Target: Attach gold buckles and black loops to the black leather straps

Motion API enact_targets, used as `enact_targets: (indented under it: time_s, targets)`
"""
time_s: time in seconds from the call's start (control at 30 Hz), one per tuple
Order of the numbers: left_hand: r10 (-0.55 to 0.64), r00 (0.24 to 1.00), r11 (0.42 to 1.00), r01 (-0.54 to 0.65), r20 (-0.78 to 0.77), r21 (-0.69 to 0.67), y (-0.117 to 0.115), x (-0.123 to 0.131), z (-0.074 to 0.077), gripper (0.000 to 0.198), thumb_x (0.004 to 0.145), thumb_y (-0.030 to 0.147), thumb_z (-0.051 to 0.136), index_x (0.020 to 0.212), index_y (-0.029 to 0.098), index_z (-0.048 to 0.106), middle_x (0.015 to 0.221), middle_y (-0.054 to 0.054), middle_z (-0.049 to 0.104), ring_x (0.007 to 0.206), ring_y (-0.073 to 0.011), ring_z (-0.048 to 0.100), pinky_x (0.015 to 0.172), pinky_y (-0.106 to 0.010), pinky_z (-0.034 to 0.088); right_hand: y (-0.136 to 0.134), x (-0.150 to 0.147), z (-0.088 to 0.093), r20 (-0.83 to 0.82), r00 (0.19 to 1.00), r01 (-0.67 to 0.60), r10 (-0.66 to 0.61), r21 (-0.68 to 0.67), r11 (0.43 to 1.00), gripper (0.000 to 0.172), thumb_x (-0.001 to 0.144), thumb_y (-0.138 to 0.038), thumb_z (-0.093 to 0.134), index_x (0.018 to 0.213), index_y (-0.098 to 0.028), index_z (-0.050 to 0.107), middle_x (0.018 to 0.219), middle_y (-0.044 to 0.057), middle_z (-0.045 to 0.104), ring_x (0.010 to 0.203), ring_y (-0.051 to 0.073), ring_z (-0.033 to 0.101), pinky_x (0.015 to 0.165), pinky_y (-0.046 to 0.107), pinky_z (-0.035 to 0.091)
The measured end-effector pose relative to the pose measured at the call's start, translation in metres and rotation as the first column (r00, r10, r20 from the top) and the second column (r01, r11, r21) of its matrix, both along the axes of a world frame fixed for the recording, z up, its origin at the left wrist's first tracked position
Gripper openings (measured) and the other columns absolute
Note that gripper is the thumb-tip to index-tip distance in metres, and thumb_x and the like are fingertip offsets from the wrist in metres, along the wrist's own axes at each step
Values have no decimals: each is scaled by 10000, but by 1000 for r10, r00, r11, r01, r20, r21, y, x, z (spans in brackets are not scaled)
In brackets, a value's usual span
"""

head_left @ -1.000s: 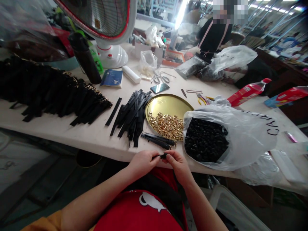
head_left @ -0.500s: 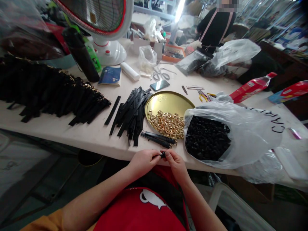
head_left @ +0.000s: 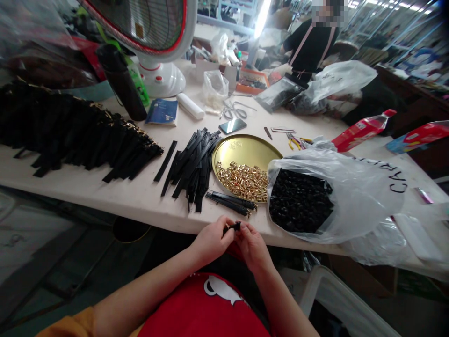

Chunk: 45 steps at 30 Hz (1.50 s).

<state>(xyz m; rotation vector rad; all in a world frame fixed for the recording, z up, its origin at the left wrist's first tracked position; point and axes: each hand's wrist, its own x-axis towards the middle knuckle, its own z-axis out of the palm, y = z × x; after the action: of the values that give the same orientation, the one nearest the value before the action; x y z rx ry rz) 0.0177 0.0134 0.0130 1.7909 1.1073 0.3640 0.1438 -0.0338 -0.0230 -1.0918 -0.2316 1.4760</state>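
Observation:
My left hand point(head_left: 211, 241) and my right hand point(head_left: 253, 245) meet just below the table's front edge, both pinching a small black strap piece point(head_left: 233, 227) between their fingertips. Right above them on the table lie a few finished black straps point(head_left: 231, 202) with gold ends. Behind those, a round gold tray point(head_left: 245, 150) holds a heap of gold buckles point(head_left: 243, 181). Loose black strips point(head_left: 194, 164) are fanned out to the tray's left. A clear plastic bag point(head_left: 354, 187) of small black parts point(head_left: 298, 201) lies to the right.
A long pile of black straps point(head_left: 70, 131) covers the table's left. At the back stand a fan point(head_left: 154, 42), a dark bottle point(head_left: 121, 79), a blue booklet point(head_left: 163, 112), scissors point(head_left: 233, 111) and a phone point(head_left: 232, 125). A person in black point(head_left: 310, 42) works at the far side. Red packets point(head_left: 363, 128) lie right.
My hands have drawn closer together and the right hand has turned over the strap piece. The camera view shifted slightly; nothing on the table moved.

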Motion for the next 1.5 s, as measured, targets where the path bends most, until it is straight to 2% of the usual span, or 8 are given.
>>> enact_targets:
  time_s: [0.2,0.47,0.67,0.8,0.97,1.13,1.27,1.5]
  targets:
    - [-25,1000,999,25,7,32,-6,-2,3,219,828,218,372,1033,180,440,821,-42,631,765,-180,601,695,-278,442,-7,-10,8,-163,981,-108,102,-28,994,175,690,-304,680,819,-199,623,700,-6,659,642,129,599,654,272,476]
    - [13,993,996,-3,116,-89,-2,-11,2,170,776,210,466,942,181,443,833,-25,635,763,-158,605,701,-268,456,-8,-9,11,-5,1000,-18,18,7,1000,157,678,-272,690,795,-179,644,758,5,668,665,110,593,675,234,467]
    - [88,989,993,-77,120,-94,-3,-10,-5,127,786,197,442,912,178,451,856,-37,621,813,-165,594,733,-285,452,-10,-15,7,98,988,-117,119,-28,993,264,693,-346,668,899,-187,625,754,13,662,693,159,598,669,290,465]
    - [76,981,968,-29,180,-248,5,-11,-6,153,790,208,447,938,178,423,779,-8,616,627,-122,576,585,-242,449,-9,-2,7,193,974,-125,116,36,991,327,759,-479,552,873,-187,647,759,32,658,713,165,581,710,301,450]
    - [49,948,884,106,315,-455,14,-12,-1,191,777,228,489,929,169,390,719,12,595,532,-85,538,512,-204,422,-3,9,11,36,974,-226,225,12,974,296,728,-460,594,826,-184,636,717,33,637,664,165,569,679,314,452]
    - [23,989,949,23,143,-315,17,-13,1,244,748,304,546,930,179,442,694,24,591,608,-120,563,552,-219,420,-1,12,10,-82,913,-404,400,-40,914,199,714,-342,648,838,-191,607,642,-14,585,608,109,527,630,238,420]
    - [-86,996,975,92,40,-203,20,-14,8,218,737,359,551,846,170,535,735,1,611,668,-134,556,580,-219,412,-2,14,8,-181,873,-462,454,-2,887,173,731,-334,631,746,-163,608,633,-12,565,559,85,477,561,205,388]
    - [-91,992,930,117,92,-348,17,-23,17,222,728,356,550,820,154,562,694,15,585,595,-111,525,521,-195,401,-5,16,23,-77,933,-350,351,20,936,247,665,-397,668,776,-185,609,746,18,602,669,139,528,647,263,429]
